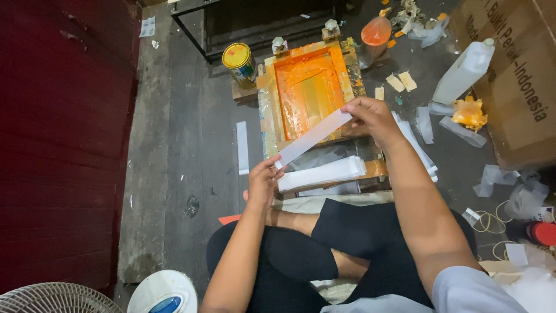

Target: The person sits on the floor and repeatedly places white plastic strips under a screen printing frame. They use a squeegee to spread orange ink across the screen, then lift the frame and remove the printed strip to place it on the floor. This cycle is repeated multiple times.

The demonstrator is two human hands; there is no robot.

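Together, 2 hands, left hand point(263, 182) and right hand point(370, 116), hold a white strip point(313, 138) endwise.

Just the one cam, strapped on my head. It's pointing steeply down over my crossed legs at the floor, sitting pretty close in, taking in my forearms and the orange-stained frame point(310, 87) in front of me.

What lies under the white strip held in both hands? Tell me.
Under the white strip: the orange-stained printing frame and a stack of white strips. The frame's near edge is covered.
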